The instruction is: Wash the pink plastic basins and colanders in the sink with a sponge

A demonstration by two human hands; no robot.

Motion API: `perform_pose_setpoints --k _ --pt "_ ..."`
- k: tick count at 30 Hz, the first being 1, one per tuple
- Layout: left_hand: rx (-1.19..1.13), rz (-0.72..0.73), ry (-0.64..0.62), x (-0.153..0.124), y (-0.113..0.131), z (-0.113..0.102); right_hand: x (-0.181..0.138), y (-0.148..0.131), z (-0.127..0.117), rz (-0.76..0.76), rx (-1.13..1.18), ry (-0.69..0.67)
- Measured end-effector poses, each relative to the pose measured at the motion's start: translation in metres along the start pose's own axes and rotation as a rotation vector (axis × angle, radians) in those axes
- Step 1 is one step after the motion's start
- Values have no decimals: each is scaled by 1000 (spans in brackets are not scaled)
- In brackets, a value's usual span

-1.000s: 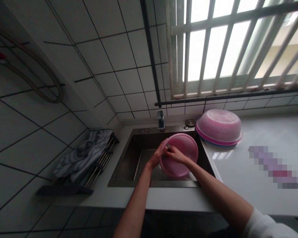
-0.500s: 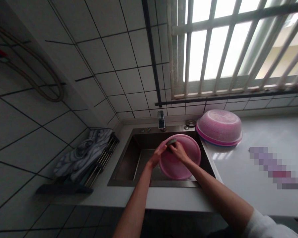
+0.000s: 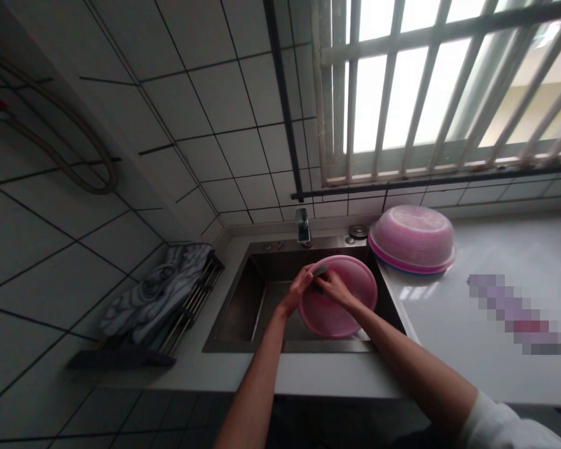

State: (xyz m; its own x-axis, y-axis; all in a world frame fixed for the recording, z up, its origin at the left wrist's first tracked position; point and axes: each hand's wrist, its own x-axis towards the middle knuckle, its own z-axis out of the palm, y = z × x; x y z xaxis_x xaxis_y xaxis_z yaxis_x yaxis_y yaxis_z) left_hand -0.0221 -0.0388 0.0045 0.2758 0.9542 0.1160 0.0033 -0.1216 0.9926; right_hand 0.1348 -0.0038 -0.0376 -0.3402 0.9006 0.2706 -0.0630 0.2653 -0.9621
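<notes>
A pink plastic basin (image 3: 346, 299) is held tilted over the steel sink (image 3: 243, 305). My left hand (image 3: 297, 293) grips the basin's left rim, fingers curled on it. My right hand (image 3: 331, 288) is closed on a small dark scrubbing pad (image 3: 320, 272) and presses it against the basin's inner wall near the upper rim. Both forearms reach in from the bottom of the view.
A pink basket (image 3: 412, 240) lies upside down on the white counter (image 3: 495, 274) right of the sink. A tap (image 3: 302, 226) stands behind the sink. A striped cloth (image 3: 159, 290) lies on a rack at the left. Tiled walls and a barred window rise behind.
My right hand has rubbed the pad up along the basin's rim and back a little. The basin has tilted slightly and shifted right. My left hand keeps its grip.
</notes>
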Motion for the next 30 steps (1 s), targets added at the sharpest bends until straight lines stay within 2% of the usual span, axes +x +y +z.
perform_pose_setpoints --k 4,6,11,20,22,26,27,28,30 --pt "18 -11 17 0 1 0 -6 -1 9 -35 31 -256" --pt "26 -21 11 0 -1 -1 -7 -1 9 -32 20 -304" --pt "13 -24 -2 3 -6 -2 0 1 -4 34 35 -84" --pt "3 -15 7 2 -4 0 0 -2 0 23 37 -68" --pt "-10 -23 15 2 -3 -1 -2 -1 4 7 43 -101" --pt "-39 -46 77 2 -2 -3 -6 1 13 -37 67 -287" --pt "-45 -49 83 2 -2 -3 -6 1 13 -37 66 -285" --pt "-53 -48 82 3 -2 -2 -5 1 11 -28 61 -235" --pt "-78 -42 64 3 -2 -1 -1 0 3 11 37 -19"
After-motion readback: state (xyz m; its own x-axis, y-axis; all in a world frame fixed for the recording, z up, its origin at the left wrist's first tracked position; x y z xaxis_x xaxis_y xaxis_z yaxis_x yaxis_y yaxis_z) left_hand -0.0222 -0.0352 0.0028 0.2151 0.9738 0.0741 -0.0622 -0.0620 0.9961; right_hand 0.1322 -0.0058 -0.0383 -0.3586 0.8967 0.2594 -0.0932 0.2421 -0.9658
